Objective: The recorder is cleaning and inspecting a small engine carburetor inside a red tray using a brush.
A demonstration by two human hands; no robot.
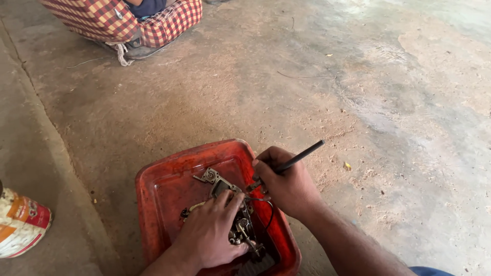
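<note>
OK, red plastic tray [169, 191] sits on the dusty concrete floor [286, 92], directly below me. Inside it: a grimy metal carburettor-like assembly [240, 225], with a small grey bracket [209, 176] poking out at its 11 o'clock. My left hand [209, 235] lies over the assembly, fingers curled and clamping it down. My right hand [289, 186], at 2 o'clock of the assembly, is clenched on a thin black-handled tool [296, 159]; its tip meets the metal part by my thumb, handle pointing to 2 o'clock. At far 9 o'clock lies a white, red and orange printed sack [20, 225]. At 11 o'clock, far off, another person's red-and-yellow checked cloth [112, 20].
</note>
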